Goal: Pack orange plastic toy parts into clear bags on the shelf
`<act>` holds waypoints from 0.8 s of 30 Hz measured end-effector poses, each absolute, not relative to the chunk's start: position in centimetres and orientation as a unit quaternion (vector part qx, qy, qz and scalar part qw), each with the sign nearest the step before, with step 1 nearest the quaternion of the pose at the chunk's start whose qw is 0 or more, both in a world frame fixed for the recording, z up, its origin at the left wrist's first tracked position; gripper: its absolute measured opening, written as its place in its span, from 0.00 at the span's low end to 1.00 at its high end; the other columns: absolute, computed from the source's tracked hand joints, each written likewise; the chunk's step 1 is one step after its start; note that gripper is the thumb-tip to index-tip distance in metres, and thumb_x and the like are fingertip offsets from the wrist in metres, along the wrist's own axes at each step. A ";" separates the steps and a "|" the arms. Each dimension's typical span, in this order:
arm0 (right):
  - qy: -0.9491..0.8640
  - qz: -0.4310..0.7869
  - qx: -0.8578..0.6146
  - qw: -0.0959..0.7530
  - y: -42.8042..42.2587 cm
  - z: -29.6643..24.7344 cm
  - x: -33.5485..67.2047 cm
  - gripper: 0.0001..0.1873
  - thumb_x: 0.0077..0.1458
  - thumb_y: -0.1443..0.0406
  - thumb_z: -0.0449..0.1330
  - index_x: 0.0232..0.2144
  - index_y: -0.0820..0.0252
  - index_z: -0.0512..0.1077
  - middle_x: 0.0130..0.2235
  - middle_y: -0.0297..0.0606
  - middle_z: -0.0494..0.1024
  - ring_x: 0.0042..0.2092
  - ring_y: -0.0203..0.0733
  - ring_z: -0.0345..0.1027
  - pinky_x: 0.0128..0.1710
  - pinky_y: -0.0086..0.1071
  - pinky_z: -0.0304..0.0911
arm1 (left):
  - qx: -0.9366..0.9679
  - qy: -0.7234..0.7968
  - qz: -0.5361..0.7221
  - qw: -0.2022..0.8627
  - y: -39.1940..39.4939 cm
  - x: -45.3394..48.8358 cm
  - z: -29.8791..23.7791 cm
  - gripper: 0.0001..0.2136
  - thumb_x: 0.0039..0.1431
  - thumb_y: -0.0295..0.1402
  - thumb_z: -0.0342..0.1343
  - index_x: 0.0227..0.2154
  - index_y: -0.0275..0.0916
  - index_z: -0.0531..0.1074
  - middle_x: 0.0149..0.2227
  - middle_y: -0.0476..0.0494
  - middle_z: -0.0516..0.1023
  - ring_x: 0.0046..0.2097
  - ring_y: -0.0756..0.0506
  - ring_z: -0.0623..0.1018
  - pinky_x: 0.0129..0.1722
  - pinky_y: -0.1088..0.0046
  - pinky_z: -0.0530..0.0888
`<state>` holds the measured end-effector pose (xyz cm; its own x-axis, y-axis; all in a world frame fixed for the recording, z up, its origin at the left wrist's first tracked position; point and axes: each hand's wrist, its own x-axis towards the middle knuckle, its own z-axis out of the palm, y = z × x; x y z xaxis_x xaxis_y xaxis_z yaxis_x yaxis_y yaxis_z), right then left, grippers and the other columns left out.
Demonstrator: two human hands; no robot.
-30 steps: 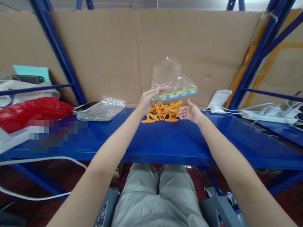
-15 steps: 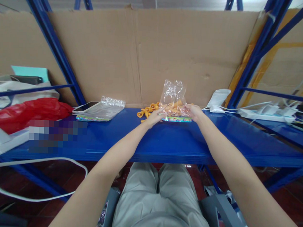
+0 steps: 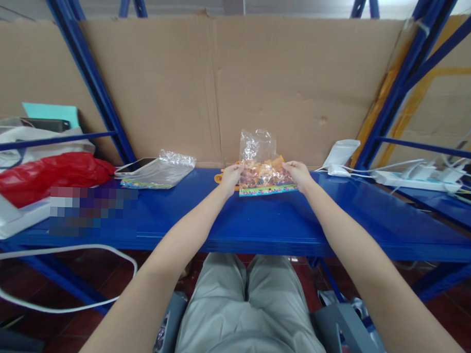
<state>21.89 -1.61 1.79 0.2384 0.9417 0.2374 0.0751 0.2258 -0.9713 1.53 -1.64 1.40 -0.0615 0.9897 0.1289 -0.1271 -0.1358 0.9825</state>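
A clear plastic bag (image 3: 258,145) with a colourful printed strip along its bottom edge stands on the blue shelf top, orange plastic pieces inside it. My left hand (image 3: 231,177) is closed on the bag's left side. On the opposite side, the fingers of my right hand (image 3: 297,173) pinch the bag. Orange plastic pieces (image 3: 219,178) lie loose just left of the bag, mostly hidden behind my left hand. What kind of pieces they are is too small to tell.
Flat clear bags (image 3: 174,172) and a dark-screened device (image 3: 139,166) lie to the left, beside a red plastic bag (image 3: 65,173). A white stand (image 3: 341,154) and a power strip (image 3: 413,180) with cables sit to the right. Cardboard (image 3: 281,70) closes off the back.
The bag has moved a little left and closer to me, its printed strip now tilted. My left hand has shifted left to the bag's side, covering most of the loose orange pieces.
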 end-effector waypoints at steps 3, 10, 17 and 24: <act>-0.488 0.355 -0.525 0.600 -1.9 1.9 21.6 0.16 0.58 0.70 0.57 0.18 0.60 0.64 0.16 0.27 0.66 0.17 0.29 0.57 0.19 0.24 0.59 | 0.481 0.453 0.578 0.480 -2.2 1.8 1.7 0.11 0.64 0.28 0.48 0.25 0.35 0.69 0.19 0.49 0.74 0.17 0.53 0.71 0.21 0.79 0.68; -0.558 0.285 -0.561 0.540 -2.3 1.8 21.2 0.19 0.60 0.69 0.57 0.17 0.59 0.62 0.14 0.28 0.65 0.14 0.29 0.56 0.15 0.23 0.55 | 0.453 0.480 0.596 0.457 -2.5 1.8 2.0 0.13 0.67 0.28 0.42 0.28 0.35 0.69 0.17 0.50 0.72 0.16 0.52 0.71 0.16 0.81 0.63; -0.623 0.243 -0.576 0.470 -2.6 2.0 21.4 0.20 0.60 0.68 0.57 0.16 0.59 0.61 0.13 0.29 0.66 0.14 0.29 0.58 0.13 0.23 0.55 | 0.453 0.498 0.595 0.439 -1.7 1.2 1.6 0.13 0.68 0.31 0.41 0.34 0.35 0.69 0.18 0.48 0.74 0.15 0.52 0.71 0.16 0.81 0.64; -0.687 0.184 -0.568 0.413 -2.2 1.4 21.7 0.18 0.53 0.68 0.62 0.15 0.60 0.62 0.12 0.27 0.64 0.13 0.28 0.57 0.13 0.20 0.52 | 0.452 0.514 0.581 0.441 -1.4 1.0 1.5 0.12 0.67 0.30 0.41 0.36 0.35 0.70 0.18 0.48 0.74 0.13 0.51 0.69 0.18 0.78 0.67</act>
<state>21.69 -2.17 1.45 -0.0128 0.9335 0.3583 0.6287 0.2861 -0.7231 1.04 -1.39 1.46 -0.2029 0.9765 0.0721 -0.0480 -0.0835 0.9954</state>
